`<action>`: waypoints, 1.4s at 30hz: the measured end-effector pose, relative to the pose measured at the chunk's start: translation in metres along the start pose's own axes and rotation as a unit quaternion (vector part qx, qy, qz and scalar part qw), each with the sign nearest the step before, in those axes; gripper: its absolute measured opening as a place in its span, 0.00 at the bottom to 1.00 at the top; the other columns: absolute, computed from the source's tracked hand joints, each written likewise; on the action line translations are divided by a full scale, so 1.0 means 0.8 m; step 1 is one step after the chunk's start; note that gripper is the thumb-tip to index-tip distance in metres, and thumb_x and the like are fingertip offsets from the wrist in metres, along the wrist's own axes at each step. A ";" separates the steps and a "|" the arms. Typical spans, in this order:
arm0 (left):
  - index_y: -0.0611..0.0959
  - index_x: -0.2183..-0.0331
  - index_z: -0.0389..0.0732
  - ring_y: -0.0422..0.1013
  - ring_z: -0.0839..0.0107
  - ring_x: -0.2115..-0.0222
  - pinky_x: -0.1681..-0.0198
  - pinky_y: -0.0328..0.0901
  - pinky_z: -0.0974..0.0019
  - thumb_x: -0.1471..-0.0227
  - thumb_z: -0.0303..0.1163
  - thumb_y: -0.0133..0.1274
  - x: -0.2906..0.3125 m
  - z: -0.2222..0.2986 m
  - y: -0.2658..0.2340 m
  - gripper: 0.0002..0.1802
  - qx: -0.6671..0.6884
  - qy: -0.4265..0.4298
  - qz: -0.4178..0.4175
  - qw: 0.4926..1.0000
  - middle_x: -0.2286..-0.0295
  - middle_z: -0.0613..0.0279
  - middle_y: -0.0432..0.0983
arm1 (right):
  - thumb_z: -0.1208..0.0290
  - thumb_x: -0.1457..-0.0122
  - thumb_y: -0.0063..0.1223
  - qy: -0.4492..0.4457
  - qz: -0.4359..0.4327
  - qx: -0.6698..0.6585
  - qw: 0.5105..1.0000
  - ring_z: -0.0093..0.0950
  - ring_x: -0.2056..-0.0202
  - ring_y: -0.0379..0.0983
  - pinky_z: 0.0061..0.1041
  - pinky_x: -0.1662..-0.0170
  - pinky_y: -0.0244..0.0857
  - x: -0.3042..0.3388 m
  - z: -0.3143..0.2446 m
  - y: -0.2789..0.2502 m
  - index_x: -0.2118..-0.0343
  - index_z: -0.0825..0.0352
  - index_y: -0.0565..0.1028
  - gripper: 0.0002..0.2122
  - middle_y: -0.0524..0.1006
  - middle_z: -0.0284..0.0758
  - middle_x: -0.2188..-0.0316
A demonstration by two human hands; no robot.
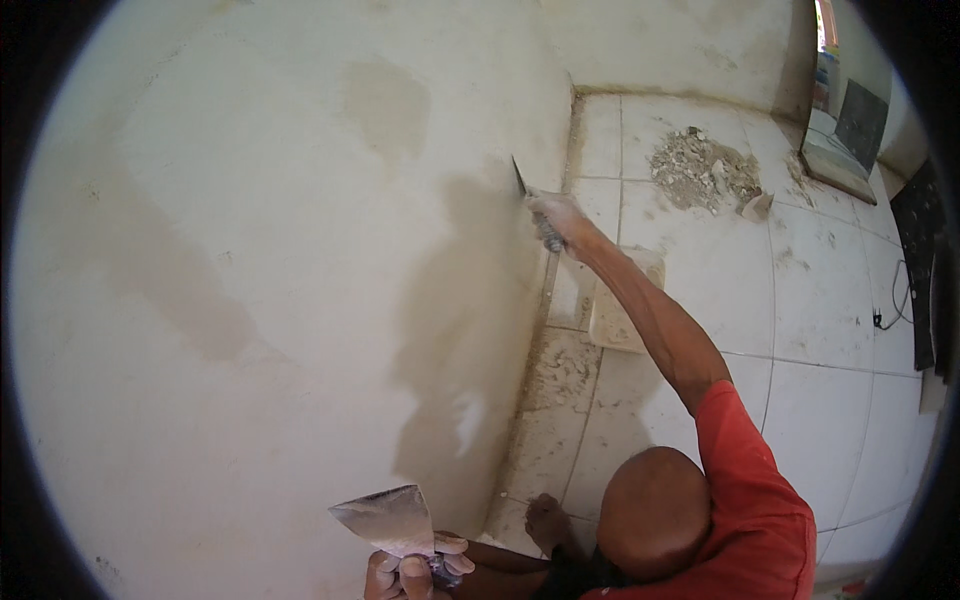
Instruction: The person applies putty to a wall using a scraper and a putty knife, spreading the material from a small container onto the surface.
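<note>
Low in the view, my left hand (415, 575) is closed round the handle of a broad putty knife (388, 520), its grey, smeared blade turned up and to the left. My right arm reaches far forward along the white wall (250, 420). At its end my right hand (560, 218), dusted with white, grips a second putty knife (518, 176) by its handle. That blade shows nearly edge-on by the wall; whether it touches cannot be told. Damp-looking darker patches (388, 105) mark the wall.
Under my right forearm, a cream shallow tray (615, 325) sits on the white tiled floor (815, 420). Farther off lies a rubble heap (705, 170). A mirror (848, 130) leans at the far right, near a black panel (912, 270) and a cable (890, 310). A bare foot (550, 525) is below.
</note>
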State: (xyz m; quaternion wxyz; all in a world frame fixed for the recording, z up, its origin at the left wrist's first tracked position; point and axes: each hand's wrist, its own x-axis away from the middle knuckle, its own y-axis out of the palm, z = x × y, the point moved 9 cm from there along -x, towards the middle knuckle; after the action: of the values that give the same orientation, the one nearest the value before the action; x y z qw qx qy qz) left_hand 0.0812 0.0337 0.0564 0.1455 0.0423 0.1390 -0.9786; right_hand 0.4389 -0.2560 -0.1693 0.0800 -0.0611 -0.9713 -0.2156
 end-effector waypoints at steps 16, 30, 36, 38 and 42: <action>0.74 0.69 0.32 0.67 0.73 0.83 0.80 0.61 0.74 0.38 0.35 0.49 0.000 0.002 0.008 0.14 0.004 0.003 0.001 1.000 0.79 0.55 0.74 | 0.59 0.35 0.48 -0.122 -0.051 0.199 0.971 0.29 0.68 0.74 0.31 0.62 0.69 0.037 -0.005 0.027 0.43 0.70 0.68 0.23 0.76 0.42 0.70; 0.76 0.69 0.33 0.66 0.76 0.85 0.82 0.59 0.77 0.39 0.33 0.50 0.008 -0.012 0.007 0.12 0.014 -0.009 0.023 1.000 0.80 0.54 0.75 | 0.60 0.36 0.49 -0.050 -0.039 0.051 0.997 0.23 0.75 0.72 0.26 0.74 0.67 0.033 0.023 0.003 0.57 0.67 0.74 0.15 0.74 0.34 0.75; 0.78 0.65 0.33 0.65 0.81 0.84 0.83 0.57 0.79 0.38 0.35 0.50 0.006 -0.014 -0.002 0.12 0.006 -0.017 0.003 1.000 0.79 0.58 0.77 | 0.57 0.36 0.50 -0.123 -0.126 0.170 0.970 0.21 0.79 0.70 0.23 0.78 0.65 0.054 -0.018 0.084 0.58 0.72 0.74 0.19 0.74 0.31 0.76; 0.79 0.63 0.33 0.65 0.82 0.84 0.82 0.56 0.79 0.38 0.35 0.50 0.003 -0.009 0.007 0.13 -0.004 -0.004 -0.001 1.000 0.78 0.60 0.77 | 0.56 0.36 0.48 -0.149 -0.166 0.267 0.937 0.22 0.74 0.71 0.25 0.72 0.66 0.110 0.007 0.093 0.52 0.69 0.73 0.20 0.75 0.33 0.74; 0.82 0.65 0.36 0.63 0.83 0.84 0.83 0.55 0.77 0.37 0.37 0.49 0.000 0.029 0.027 0.14 0.009 -0.022 -0.031 0.999 0.79 0.66 0.77 | 0.56 0.34 0.44 -0.117 -0.229 0.430 0.866 0.23 0.67 0.73 0.29 0.62 0.67 0.210 0.032 0.052 0.44 0.62 0.72 0.21 0.77 0.38 0.70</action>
State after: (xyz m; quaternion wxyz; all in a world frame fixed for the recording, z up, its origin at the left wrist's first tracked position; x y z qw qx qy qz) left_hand 0.0869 0.0074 0.0727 0.1172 0.0179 0.1286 -0.9846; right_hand 0.2776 -0.1939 -0.1445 -0.0675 0.1789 -0.9567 0.2194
